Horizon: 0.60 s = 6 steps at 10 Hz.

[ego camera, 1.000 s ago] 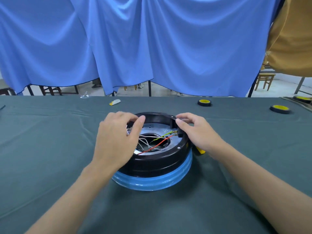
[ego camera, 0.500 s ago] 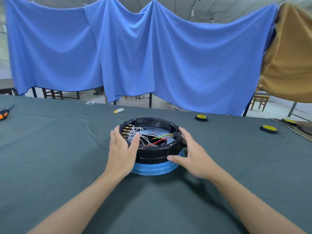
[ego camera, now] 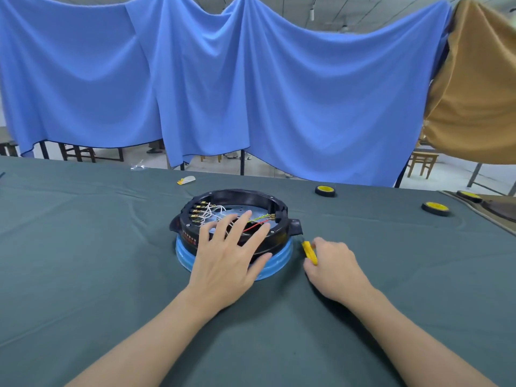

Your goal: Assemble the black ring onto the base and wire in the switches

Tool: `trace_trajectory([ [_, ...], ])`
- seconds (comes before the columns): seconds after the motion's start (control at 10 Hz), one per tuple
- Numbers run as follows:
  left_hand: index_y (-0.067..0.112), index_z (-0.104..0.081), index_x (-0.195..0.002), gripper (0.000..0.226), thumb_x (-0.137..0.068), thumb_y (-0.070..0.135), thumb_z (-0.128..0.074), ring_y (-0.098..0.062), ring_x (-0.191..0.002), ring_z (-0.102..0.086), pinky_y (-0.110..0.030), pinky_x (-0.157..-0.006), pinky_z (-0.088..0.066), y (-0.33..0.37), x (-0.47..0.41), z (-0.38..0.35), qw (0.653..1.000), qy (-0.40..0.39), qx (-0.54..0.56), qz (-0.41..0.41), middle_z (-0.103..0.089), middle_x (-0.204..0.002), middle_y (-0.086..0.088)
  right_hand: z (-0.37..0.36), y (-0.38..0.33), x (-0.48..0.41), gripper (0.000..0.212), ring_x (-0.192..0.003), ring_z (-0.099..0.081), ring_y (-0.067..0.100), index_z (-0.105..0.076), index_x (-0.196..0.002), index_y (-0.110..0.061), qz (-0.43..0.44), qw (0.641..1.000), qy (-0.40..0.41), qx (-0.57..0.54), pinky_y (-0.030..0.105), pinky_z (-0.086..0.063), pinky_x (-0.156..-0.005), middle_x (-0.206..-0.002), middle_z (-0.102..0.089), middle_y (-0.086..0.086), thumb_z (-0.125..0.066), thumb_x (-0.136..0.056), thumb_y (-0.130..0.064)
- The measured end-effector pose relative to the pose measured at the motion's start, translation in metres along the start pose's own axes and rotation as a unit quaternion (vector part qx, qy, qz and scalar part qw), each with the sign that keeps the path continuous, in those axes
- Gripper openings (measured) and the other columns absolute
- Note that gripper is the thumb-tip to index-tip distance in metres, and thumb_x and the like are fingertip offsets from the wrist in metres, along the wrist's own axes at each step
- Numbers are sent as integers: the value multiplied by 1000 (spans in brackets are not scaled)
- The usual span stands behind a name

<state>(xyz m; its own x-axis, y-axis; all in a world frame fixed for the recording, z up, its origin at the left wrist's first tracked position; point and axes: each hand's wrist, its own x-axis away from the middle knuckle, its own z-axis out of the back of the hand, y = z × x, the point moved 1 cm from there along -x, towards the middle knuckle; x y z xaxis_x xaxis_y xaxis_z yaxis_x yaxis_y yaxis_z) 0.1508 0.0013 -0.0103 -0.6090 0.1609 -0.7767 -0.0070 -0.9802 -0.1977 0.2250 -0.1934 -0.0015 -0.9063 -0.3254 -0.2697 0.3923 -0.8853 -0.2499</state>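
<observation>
Black ring [ego camera: 240,195] sits on blue base [ego camera: 280,259] at frame centre, beneath straight, spread fingers [ego camera: 240,224] of the left hand [ego camera: 226,263]; right hand [ego camera: 332,266] pinches yellow tool [ego camera: 310,252] just beside.

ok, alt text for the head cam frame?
A person's left hand lies spread over a black plastic ring with loose wires inside, seated on a round blue base. Their right hand grips a small yellow tool beside it on the dark green tablecloth.
</observation>
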Motion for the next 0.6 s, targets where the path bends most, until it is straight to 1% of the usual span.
trace_trajectory([
  [0.1, 26, -65, -126, 43, -91, 48, -53, -33, -112, -59, -48, -89, -40, 0, -1, -2, 1000, 8, 5, 1, -62, -130, -7, -3, -5, 9, 13, -75, -43, 32, -37, -87, -12, -9, 999, 29, 15, 35, -37, -66, -87, -54, 10, -44, -91, -23],
  [0.2, 24, -66, -124, 43, -91, 47, -53, -33, -108, -60, -48, -87, -42, 2, -3, -2, 1000, 6, 0, 7, -63, -125, -6, -6, -7, 17, 12, -74, -41, 31, -33, -89, -14, -8, 999, 39, 16, 35, -36, -65, -93, -58, 10, -43, -90, -22],
  [0.3, 24, -65, -125, 43, -91, 47, -54, -31, -108, -60, -47, -87, -41, 1, -3, 0, 1000, -4, 8, 15, -63, -124, -5, -5, -6, 17, 14, -79, -50, 34, -41, -97, -12, -7, 998, 55, 18, 35, -36, -64, -95, -59, 9, -42, -90, -24],
  [0.4, 24, -65, -126, 42, -91, 46, -54, -28, -109, -60, -45, -88, -40, -2, 0, 1, 999, -3, 30, 14, -63, -122, -4, -7, -7, 20, 23, -86, -56, 35, -44, -103, -13, -10, 999, 45, 21, 36, -41, -67, -96, -60, 8, -43, -91, -33],
  [0.5, 25, -65, -126, 42, -91, 45, -53, -28, -106, -61, -44, -87, -40, -5, 3, 2, 999, 10, 46, 2, -64, -120, -3, 7, -8, 22, 30, -92, -58, 38, -46, -104, -18, -34, 997, 64, -8, 36, -44, -73, -94, -60, 6, -45, -91, -45],
  [0.6, 26, -66, -125, 41, -91, 45, -52, -27, -100, -62, -41, -84, -39, -8, 2, 5, 998, 12, 58, 4, -65, -111, -2, 40, -5, 17, 28, -89, -59, 27, -60, -110, -23, -49, 973, 136, -179, 29, -42, -74, -84, -66, -3, -54, -91, -43],
])
